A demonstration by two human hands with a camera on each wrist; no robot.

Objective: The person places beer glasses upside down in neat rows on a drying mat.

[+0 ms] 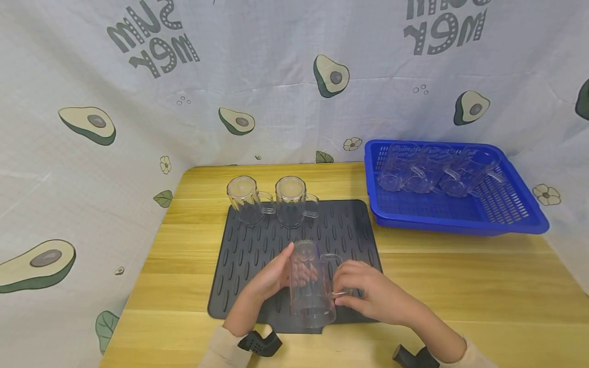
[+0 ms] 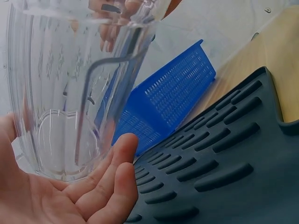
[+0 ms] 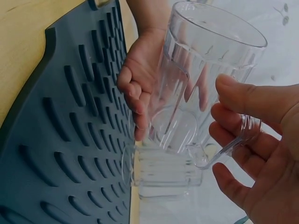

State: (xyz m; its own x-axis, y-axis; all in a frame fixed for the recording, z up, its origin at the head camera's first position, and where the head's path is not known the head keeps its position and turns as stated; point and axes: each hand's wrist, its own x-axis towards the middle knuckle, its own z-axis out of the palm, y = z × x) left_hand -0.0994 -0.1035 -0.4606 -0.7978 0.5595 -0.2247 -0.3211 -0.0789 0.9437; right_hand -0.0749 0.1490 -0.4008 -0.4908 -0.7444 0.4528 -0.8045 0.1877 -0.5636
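A clear handled mug (image 1: 310,301) is held tilted above the dark drying mat (image 1: 271,312), its open rim toward me. My right hand (image 1: 375,291) grips its handle, fingers curled round it in the right wrist view. The left hand (image 1: 271,276) lies along the mug's other side; its loosely bent fingers (image 2: 110,186) spread by the base, some seen through the clear wall. Whether they bear weight I cannot tell. Two similar mugs, a left one (image 1: 248,204) and a right one (image 1: 290,204), stand upside down at the mat's back edge, handles to the right.
A blue perforated basket (image 1: 442,222) sits at the back right, with three clear mugs (image 1: 425,168) lying tilted inside. The wooden table (image 1: 437,286) extends around the mat. A white printed curtain (image 1: 276,66) hangs behind the table and at its sides.
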